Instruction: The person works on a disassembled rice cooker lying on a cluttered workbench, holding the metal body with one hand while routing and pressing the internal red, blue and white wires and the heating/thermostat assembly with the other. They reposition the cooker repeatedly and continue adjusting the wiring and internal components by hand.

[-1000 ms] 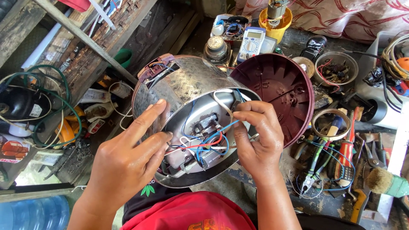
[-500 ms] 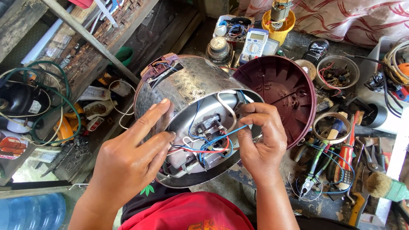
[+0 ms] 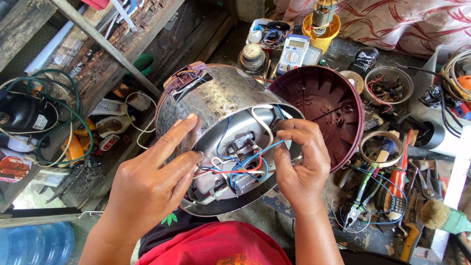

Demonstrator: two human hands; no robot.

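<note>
The left hand (image 3: 147,189), fingers spread, braces the upturned rice cooker shell (image 3: 216,105) so its open base faces up. Beside those fingertips, the right hand (image 3: 299,164) pinches the blue wire (image 3: 255,157) clear of the wiring.

I see the cooker shell (image 3: 216,98) as shiny embossed metal, its inner plate (image 3: 245,122) smoother steel. At two o'clock the maroon base cover (image 3: 324,103) looks matt plastic. The wires (image 3: 245,164) wear glossy plastic insulation.
</note>
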